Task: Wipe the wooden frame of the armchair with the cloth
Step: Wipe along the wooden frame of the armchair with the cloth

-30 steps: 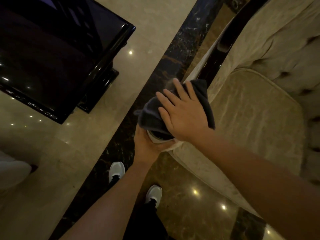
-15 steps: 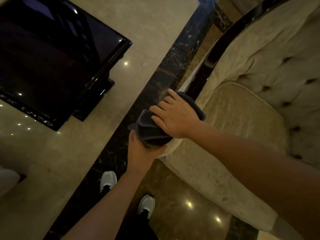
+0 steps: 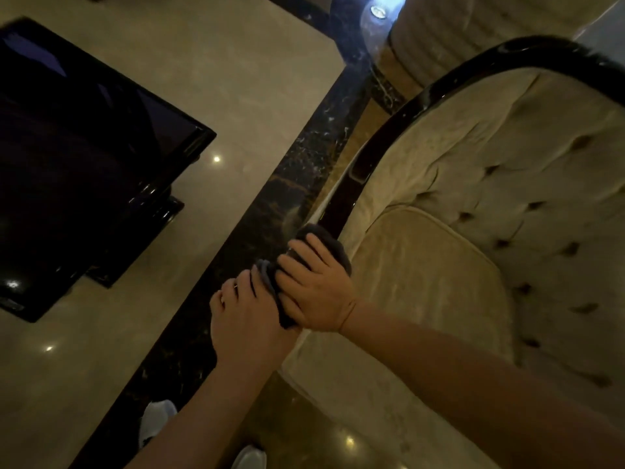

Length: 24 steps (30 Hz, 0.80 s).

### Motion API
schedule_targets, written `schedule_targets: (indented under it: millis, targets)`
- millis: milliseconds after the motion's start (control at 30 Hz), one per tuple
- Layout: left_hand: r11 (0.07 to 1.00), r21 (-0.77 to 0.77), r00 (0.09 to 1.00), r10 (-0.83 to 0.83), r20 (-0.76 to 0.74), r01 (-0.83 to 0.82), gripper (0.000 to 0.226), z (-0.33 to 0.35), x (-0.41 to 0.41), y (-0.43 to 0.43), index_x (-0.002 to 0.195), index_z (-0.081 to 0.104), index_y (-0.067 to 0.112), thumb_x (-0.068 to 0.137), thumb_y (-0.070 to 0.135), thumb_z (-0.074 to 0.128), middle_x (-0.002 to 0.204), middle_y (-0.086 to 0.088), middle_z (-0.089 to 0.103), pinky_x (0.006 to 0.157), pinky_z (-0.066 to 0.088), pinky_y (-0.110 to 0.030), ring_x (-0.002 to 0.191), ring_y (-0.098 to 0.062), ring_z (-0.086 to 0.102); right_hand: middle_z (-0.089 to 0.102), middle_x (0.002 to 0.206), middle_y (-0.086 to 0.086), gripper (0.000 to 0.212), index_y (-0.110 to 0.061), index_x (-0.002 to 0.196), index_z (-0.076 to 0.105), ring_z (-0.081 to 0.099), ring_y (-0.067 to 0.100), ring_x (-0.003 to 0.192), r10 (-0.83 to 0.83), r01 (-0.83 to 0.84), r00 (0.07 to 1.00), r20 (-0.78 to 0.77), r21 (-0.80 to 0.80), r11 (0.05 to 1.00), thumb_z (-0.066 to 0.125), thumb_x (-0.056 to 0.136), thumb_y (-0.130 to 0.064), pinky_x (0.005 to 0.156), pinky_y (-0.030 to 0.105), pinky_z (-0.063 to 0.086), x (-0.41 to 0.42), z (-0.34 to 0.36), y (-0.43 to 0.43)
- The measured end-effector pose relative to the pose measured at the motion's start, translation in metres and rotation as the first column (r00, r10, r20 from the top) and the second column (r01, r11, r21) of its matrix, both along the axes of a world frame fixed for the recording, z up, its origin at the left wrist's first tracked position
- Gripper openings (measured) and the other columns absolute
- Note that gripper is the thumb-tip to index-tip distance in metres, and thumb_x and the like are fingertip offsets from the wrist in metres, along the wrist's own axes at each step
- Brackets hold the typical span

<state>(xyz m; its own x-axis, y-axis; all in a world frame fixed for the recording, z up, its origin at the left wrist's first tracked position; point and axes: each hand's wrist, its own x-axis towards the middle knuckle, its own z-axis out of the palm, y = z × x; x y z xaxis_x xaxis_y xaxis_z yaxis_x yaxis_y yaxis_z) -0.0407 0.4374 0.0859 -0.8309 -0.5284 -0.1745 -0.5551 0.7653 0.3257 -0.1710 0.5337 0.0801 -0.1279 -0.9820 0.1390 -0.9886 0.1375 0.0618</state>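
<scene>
The armchair has beige tufted upholstery (image 3: 507, 184) and a glossy dark wooden frame (image 3: 402, 120) that curves from the backrest down along the left arm. A dark grey cloth (image 3: 324, 240) is bunched over the front end of that arm. My right hand (image 3: 314, 292) lies on top of the cloth and presses it onto the frame. My left hand (image 3: 247, 319) wraps around the arm's end from the outer side, its fingers touching the cloth's edge. The frame's tip is hidden under the cloth and both hands.
A glossy black low table (image 3: 84, 164) stands on the left. The polished beige floor (image 3: 257, 69) has a dark marble band (image 3: 277, 198) that runs beside the chair. My white shoes (image 3: 157, 424) show at the bottom. A second upholstered piece (image 3: 439, 38) stands behind the chair.
The cloth is more bunched under my right hand. My left hand has come up from beneath the arm's end onto its outer side. The view has tilted up toward the backrest.
</scene>
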Motion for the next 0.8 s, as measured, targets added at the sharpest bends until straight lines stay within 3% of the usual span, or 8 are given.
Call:
schedule_targets:
  millis: [133,333,467,533,667,800]
  targets:
    - [0.998,-0.057,0.999,0.008,0.048,-0.005,0.094,-0.004,-0.011,0.003,0.142,0.044,0.009,0.071,0.069,0.059,0.134,-0.013,0.057,0.096,0.045,-0.052,0.122,-0.035,0.053,0.068,0.094,0.014,0.029,-0.009,0.094,0.07,0.06,0.037,0.092,0.308,-0.307,0.95,-0.051,0.032,0.951,0.05,0.097,-0.029,0.105,0.051,0.039,-0.061,0.017,-0.013]
    - [0.999,-0.05,0.998,-0.013,0.062,0.016,0.091,-0.004,-0.03,0.003,0.14,0.048,0.008,0.073,0.069,0.058,0.125,-0.011,0.063,0.091,0.047,-0.052,0.112,-0.033,0.059,0.067,0.092,0.02,0.039,-0.005,0.091,0.07,0.06,0.036,0.087,0.098,-0.1,0.995,-0.023,-0.126,0.987,0.038,0.091,-0.028,0.1,0.053,0.044,-0.149,0.039,-0.017]
    - [0.991,0.134,0.999,0.005,-0.053,0.002,0.078,0.007,-0.081,0.009,0.143,0.038,0.011,0.084,0.057,0.059,0.129,-0.006,0.057,0.093,0.047,-0.039,0.113,-0.023,0.057,0.063,0.095,0.021,0.043,-0.003,0.094,0.064,0.055,0.036,0.087,-0.037,0.043,0.998,0.049,-0.127,0.991,0.03,0.094,-0.028,0.1,0.053,0.04,-0.213,0.056,-0.02]
    - [0.978,0.206,0.991,0.051,-0.125,-0.024,0.07,0.016,-0.118,0.014,0.143,0.035,0.012,0.087,0.048,0.057,0.13,-0.005,0.054,0.083,0.046,-0.032,0.113,-0.021,0.056,0.06,0.094,0.02,0.043,-0.002,0.095,0.062,0.053,0.036,0.087,-0.106,0.116,0.991,0.087,-0.124,0.985,0.028,0.095,-0.027,0.101,0.052,0.039,-0.243,0.058,-0.017]
    - [0.99,0.138,0.979,0.015,-0.204,0.014,0.053,0.033,-0.175,0.016,0.13,0.036,0.018,0.092,0.054,0.04,0.119,-0.003,0.055,0.069,0.041,-0.026,0.101,-0.018,0.056,0.058,0.096,0.019,0.039,-0.005,0.096,0.059,0.053,0.037,0.09,-0.222,0.226,0.973,0.063,-0.072,0.971,0.028,0.094,-0.029,0.104,0.055,0.038,-0.293,0.057,-0.01]
    - [0.996,0.078,0.986,-0.031,-0.163,0.044,0.055,0.039,-0.222,0.011,0.128,0.039,0.018,0.092,0.059,0.033,0.116,-0.002,0.055,0.069,0.044,-0.026,0.099,-0.016,0.055,0.06,0.101,0.018,0.042,-0.007,0.102,0.061,0.053,0.036,0.094,-0.281,0.285,0.957,-0.065,0.046,0.958,0.03,0.093,-0.034,0.107,0.052,0.035,-0.35,0.062,-0.002]
